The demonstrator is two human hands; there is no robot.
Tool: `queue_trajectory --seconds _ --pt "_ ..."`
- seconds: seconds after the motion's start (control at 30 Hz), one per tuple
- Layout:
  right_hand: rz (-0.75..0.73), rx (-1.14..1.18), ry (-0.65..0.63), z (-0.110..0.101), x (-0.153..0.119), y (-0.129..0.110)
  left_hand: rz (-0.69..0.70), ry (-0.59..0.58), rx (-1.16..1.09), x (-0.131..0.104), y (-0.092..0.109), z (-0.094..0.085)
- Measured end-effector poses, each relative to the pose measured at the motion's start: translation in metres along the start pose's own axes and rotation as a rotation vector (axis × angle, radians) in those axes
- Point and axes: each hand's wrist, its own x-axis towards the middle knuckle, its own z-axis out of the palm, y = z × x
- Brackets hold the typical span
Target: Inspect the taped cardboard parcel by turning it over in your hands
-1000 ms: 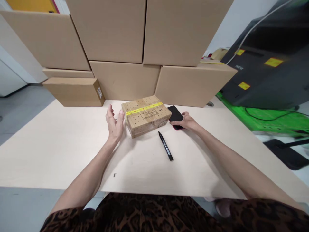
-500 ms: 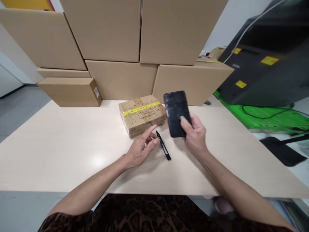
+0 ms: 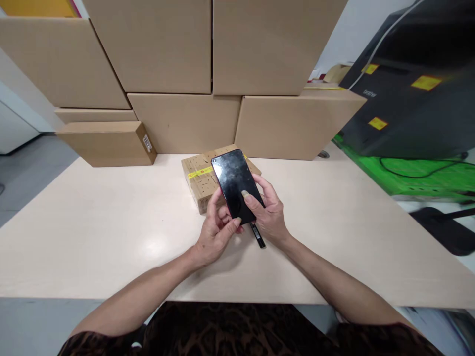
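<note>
A black smartphone point(image 3: 233, 180) with a dark screen is held between both hands above the table point(image 3: 122, 217). My right hand point(image 3: 270, 212) grips its right side, thumb on the screen. At the lower left corner, my left hand point(image 3: 215, 232) closes on the phone, its thumb on the bottom edge. Behind and below the phone lies a small cardboard parcel point(image 3: 208, 185) with yellow tape, partly covered by it. A black marker point(image 3: 259, 236) lies on the table beside my right hand, its upper part hidden.
Large cardboard boxes point(image 3: 181, 123) are stacked along the back, with a slimmer box point(image 3: 107, 143) at the left. To the right stand a dark printer point(image 3: 401, 109) on a green surface point(image 3: 419, 178) and a black stand base point(image 3: 441, 230).
My right hand has brought the phone left, in front of the parcel. My left hand, which was open by the marker, has taken hold of the phone's lower corner.
</note>
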Motion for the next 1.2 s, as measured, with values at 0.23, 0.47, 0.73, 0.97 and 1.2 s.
queue_trajectory --seconds 0.23,0.47,0.73,0.97,1.2 --pt "0.010 0.027 -0.050 0.002 -0.002 -0.002 0.018 0.045 0.060 -0.007 0.001 0.007" --pt "-0.012 -0.003 -0.050 0.001 -0.003 0.000 -0.005 0.091 0.139 -0.007 0.008 0.006" --pt "-0.008 -0.001 -0.062 0.003 -0.001 0.003 -0.013 0.119 0.187 -0.010 0.009 0.006" --pt "-0.026 0.002 -0.094 0.001 0.001 0.002 -0.005 0.115 0.184 -0.007 0.011 0.003" --pt "0.026 0.059 -0.085 -0.003 -0.006 0.003 -0.024 0.085 0.172 -0.007 0.011 0.005"
